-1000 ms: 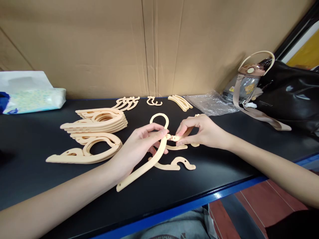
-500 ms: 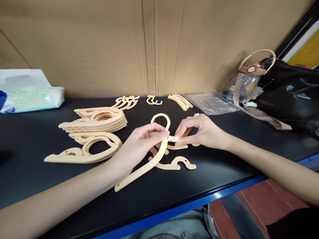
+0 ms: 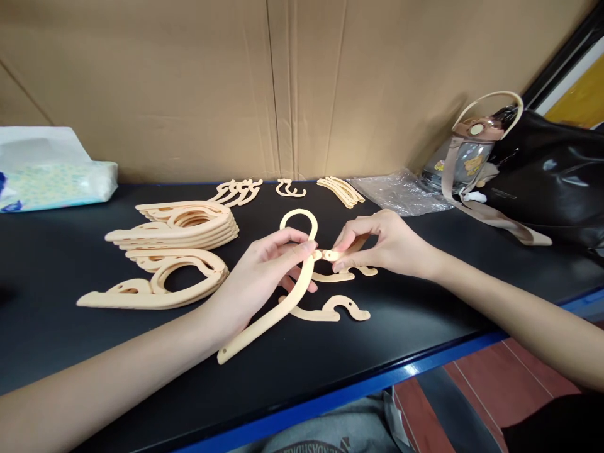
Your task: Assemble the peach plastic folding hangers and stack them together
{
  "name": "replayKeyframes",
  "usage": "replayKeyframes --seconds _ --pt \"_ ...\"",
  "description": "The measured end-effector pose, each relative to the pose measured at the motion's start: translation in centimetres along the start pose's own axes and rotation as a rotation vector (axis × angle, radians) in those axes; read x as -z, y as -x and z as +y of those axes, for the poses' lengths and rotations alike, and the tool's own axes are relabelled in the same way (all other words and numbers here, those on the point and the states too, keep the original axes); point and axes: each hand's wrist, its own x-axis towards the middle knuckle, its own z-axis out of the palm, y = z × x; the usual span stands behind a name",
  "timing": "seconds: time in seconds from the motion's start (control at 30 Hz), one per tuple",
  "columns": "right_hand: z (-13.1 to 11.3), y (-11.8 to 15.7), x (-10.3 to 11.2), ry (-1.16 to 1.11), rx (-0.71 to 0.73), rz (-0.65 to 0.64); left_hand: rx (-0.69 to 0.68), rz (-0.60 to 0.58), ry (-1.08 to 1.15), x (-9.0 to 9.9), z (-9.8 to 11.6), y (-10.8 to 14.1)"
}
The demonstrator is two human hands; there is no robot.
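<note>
My left hand (image 3: pixel 271 267) is closed on a beige hook-shaped hanger piece (image 3: pixel 299 292), whose curved top rises above the fingers and whose long arm slants toward the table's front. In my right hand (image 3: pixel 380 245), thumb and fingers pinch a small beige hanger arm (image 3: pixel 333 255); most of it is hidden behind the fingers. Its holed end meets the joint of the left-hand piece; I cannot tell whether they are linked. Below the hands lies a loose curved hanger arm (image 3: pixel 314 314), and a similar piece (image 3: pixel 333 277) is partly covered behind it.
Folded beige hangers are stacked at left, a taller pile (image 3: pixel 174 234) behind a lower one (image 3: pixel 160 302). Along the back lie hooked pieces (image 3: pixel 238 190), small hooks (image 3: pixel 289 187) and straight strips (image 3: pixel 340 191). A plastic bag (image 3: pixel 401 194), bottle (image 3: pixel 472 157), black bag (image 3: pixel 552 182) and tissue pack (image 3: pixel 61 179) stand around.
My right hand has shifted slightly up and turned the piece it pinches, so its far end no longer shows beyond the fingers. The left hand has moved a little left with its piece.
</note>
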Motion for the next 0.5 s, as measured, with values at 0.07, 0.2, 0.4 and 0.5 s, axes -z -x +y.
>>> replayKeyframes --seconds 0.07,0.2,0.4,0.5 --pt "0.14 -0.02 -0.06 0.035 0.0 -0.01 0.004 -0.006 0.017 -0.01 0.08 -0.02" --pt "0.21 -0.05 -0.24 0.078 0.018 -0.003 0.01 -0.026 0.026 -0.04 0.11 -0.02" --pt "0.25 0.05 -0.38 0.125 0.048 0.028 0.011 -0.049 0.025 0.2 -0.03 -0.03" --pt "0.26 0.08 -0.49 0.119 0.048 0.024 0.0 -0.067 0.0 0.34 -0.01 -0.03"
